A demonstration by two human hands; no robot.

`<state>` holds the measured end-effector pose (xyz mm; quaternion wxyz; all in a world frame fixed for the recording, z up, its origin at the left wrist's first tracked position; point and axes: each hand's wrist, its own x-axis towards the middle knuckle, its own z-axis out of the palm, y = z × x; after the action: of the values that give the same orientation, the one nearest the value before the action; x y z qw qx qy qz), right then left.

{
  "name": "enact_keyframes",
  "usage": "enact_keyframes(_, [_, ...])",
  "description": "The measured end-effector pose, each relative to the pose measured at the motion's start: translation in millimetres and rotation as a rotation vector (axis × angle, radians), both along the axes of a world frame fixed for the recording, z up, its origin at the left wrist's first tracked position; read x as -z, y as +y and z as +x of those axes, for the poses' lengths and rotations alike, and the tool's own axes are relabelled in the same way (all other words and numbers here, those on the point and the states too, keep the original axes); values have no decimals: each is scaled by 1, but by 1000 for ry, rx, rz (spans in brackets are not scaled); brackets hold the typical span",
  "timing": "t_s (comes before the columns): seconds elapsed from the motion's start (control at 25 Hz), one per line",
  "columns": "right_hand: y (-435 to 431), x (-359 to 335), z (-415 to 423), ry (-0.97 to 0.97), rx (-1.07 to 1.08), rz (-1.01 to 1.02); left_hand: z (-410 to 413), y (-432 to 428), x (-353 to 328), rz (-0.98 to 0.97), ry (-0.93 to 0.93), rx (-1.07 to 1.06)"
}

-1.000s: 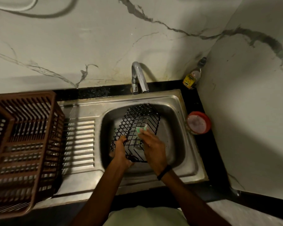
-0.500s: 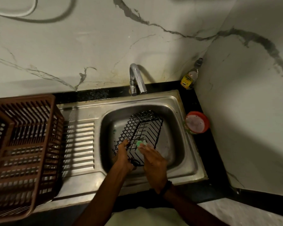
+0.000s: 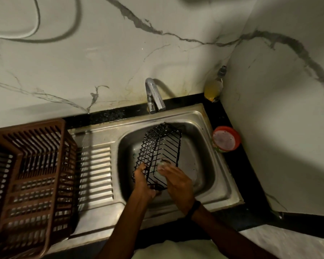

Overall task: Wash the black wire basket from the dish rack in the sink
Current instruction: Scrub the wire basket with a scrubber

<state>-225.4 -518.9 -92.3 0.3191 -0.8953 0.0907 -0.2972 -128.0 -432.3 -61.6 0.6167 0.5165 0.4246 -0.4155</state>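
The black wire basket [image 3: 160, 148] stands tilted on end inside the steel sink [image 3: 211, 184], its open side facing right. My left hand [image 3: 143, 184] grips its near lower-left edge, fingers curled round the wires. My right hand [image 3: 178, 184] holds a small pale green sponge [image 3: 162, 164] and presses it against the basket's inner wires near the bottom. The sponge is blurred and partly hidden by my fingers. The brown plastic dish rack [image 3: 28, 182] stands on the drainboard at the left.
A chrome tap [image 3: 153, 96] rises behind the sink. A bottle of yellow liquid [image 3: 213, 88] stands in the back right corner, and a red-rimmed round tub [image 3: 225, 140] sits on the black counter right of the sink. Marble walls close the back and right.
The basket has turned a little, its top now further right and more upright. My right hand with the sponge slid down and toward me along the wires. My left hand keeps its hold.
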Motion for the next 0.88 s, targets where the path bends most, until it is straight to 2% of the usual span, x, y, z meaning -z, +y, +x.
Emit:
enact_keyframes(0.16, [6,11,-18,4,121,114,4,5,4,-88,-18,-125])
enact_keyframes(0.32, [11,0,-9,-44,9,-11,-2,15,0,-170,-21,-149])
enact_keyframes(0.4, [-7,1,-15,-22,109,0,-2,21,0,-171,-14,-188])
enact_keyframes(0.52, [-2,-19,9,26,234,135,-6,27,2,-191,-3,-244])
enact_keyframes(0.56, [9,-27,24,34,190,151,-8,28,4,-191,0,-244])
enact_keyframes(0.72, [18,-23,31,59,-23,-75,-12,36,0,-217,-6,-225])
enact_keyframes(0.84, [13,-17,17,79,167,23,-6,41,6,-228,-20,-220])
enact_keyframes(0.88, [21,-20,21,65,158,54,-7,41,6,-231,-30,-213])
